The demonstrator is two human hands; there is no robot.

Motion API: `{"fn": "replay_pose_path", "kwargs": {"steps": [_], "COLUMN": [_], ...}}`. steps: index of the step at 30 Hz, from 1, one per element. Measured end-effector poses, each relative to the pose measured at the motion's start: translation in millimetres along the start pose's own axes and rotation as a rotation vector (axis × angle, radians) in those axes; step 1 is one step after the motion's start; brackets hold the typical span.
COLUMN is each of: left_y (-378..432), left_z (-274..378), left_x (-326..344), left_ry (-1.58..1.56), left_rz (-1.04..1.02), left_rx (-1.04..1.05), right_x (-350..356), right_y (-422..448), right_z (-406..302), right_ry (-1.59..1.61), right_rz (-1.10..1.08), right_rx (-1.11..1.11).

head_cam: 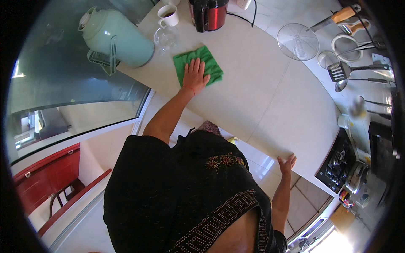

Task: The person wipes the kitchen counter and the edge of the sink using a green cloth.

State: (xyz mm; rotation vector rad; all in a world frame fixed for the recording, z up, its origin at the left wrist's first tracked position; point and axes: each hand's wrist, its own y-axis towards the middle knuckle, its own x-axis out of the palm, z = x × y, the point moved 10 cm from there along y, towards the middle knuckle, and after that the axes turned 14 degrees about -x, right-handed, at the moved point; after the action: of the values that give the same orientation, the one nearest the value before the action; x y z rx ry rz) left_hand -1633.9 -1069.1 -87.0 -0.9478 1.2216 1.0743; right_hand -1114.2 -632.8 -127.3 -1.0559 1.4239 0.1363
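My left hand (195,77) lies flat on a green cloth (210,61), palm down, fingers extended over it. The cloth is spread on the pale countertop (250,76), with some creases. Just beyond it stands a clear glass bowl or cup (166,35), and behind that a white mug (168,15) with dark liquid inside. On the front edge of the countertop rests my right hand (287,163), its thumb apart from the fingers and nothing visible in it.
A pale green vacuum jug (120,36) stands at the left end beside a dark glass panel (53,69). A red electric kettle (216,15) is at the back. Strainers (298,42) and a slotted turner (343,71) hang on the right wall. A black gas hob (337,161) sits far right.
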Motion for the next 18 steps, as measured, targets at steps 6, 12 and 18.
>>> {"fn": "replay_pose_path", "kwargs": {"steps": [6, 12, 18], "left_y": [-111.8, -98.5, -39.5], "left_z": [-29.6, -33.2, 0.2], "left_x": [-24.8, -22.8, -22.6], "left_ry": [-0.074, -0.032, 0.018], "left_rz": [-0.09, -0.127, -0.087], "left_rx": [0.123, 0.143, 0.201], "right_x": [-1.4, -0.9, -2.1], "right_y": [-3.8, -4.9, -1.9], "right_z": [1.0, 2.9, 4.3], "right_ry": [-0.039, -0.008, 0.046], "right_rz": [0.067, 0.053, 0.084], "right_rx": [-0.013, 0.022, 0.002]}}
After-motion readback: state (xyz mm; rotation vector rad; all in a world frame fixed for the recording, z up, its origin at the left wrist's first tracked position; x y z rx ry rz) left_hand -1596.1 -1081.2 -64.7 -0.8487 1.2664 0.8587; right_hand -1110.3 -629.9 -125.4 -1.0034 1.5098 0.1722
